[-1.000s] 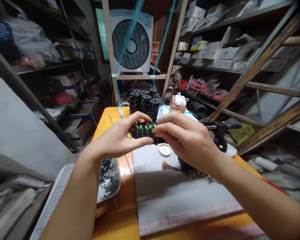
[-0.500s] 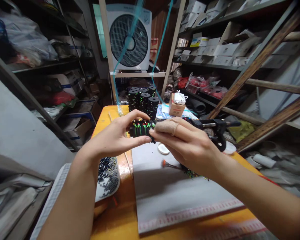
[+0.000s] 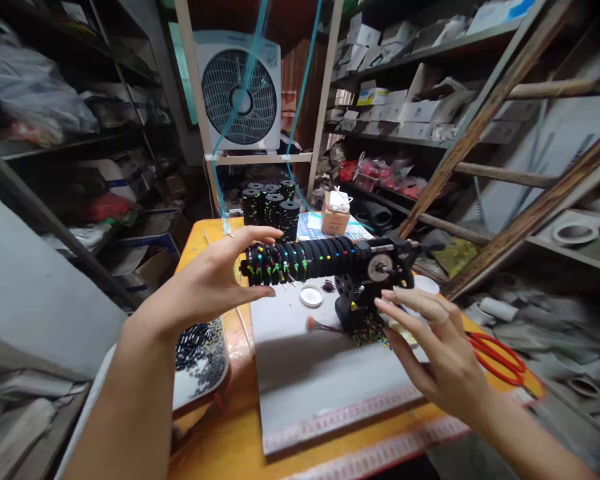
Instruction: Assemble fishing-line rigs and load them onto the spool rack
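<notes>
A black ribbed roller point(image 3: 320, 260) with green strands and small coloured beads along it lies level on a black geared winding device point(image 3: 380, 263). My left hand point(image 3: 220, 267) curves around the roller's left end, index finger above and thumb below, spread apart; whether the hidden fingers touch it I cannot tell. My right hand point(image 3: 430, 333) is open and holds nothing visible, fingers apart, just right of the device's base. One finger wears a beige cover. Beneath the device is a pile of tiny multicoloured beads point(image 3: 370, 331), beside a brush with an orange tip point(image 3: 311, 323).
A white tray point(image 3: 220, 373) holds black and grey small pieces at left. A white lid point(image 3: 311, 296) lies on the pale board point(image 3: 300, 393); red-handled scissors point(image 3: 500, 360) are at right. Several upright black rollers point(image 3: 289, 220) and a small carton point(image 3: 335, 220) stand behind. Shelves flank the table.
My right hand has left the roller and moved down and right, its fingers spreading. My left hand stays around the roller's left end. The view has shifted, showing the scissors.
</notes>
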A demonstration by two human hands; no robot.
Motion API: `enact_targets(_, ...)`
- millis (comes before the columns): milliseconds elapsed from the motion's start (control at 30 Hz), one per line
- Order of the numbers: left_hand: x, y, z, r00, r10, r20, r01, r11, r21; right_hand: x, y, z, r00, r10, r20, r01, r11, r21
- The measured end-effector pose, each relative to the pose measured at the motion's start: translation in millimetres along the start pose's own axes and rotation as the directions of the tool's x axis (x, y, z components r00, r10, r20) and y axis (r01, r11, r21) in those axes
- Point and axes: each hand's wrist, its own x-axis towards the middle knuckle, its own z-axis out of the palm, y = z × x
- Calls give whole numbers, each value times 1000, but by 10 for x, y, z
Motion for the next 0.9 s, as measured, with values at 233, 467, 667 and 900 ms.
enact_targets(233, -109, -129, 155, 991, 12, -130, -31, 989, -146, -442, 82, 122, 978, 129, 166, -150, 981, 120)
enact_targets(467, -173, -287, 383, 926, -154, -344, 3, 916, -402, -433, 13, 219, 912, 259, 317, -308, 945, 114)
enact_targets(667, -224, -351, 492, 899, -224, -377, 12, 873, -488, -365, -36, 360, 858, 342, 384, -402, 912, 85)
enact_targets(900, -204, -318, 524, 901, -106, -421, -97, 896, -434, -403, -35, 471, 857, 350, 378, -401, 914, 62)
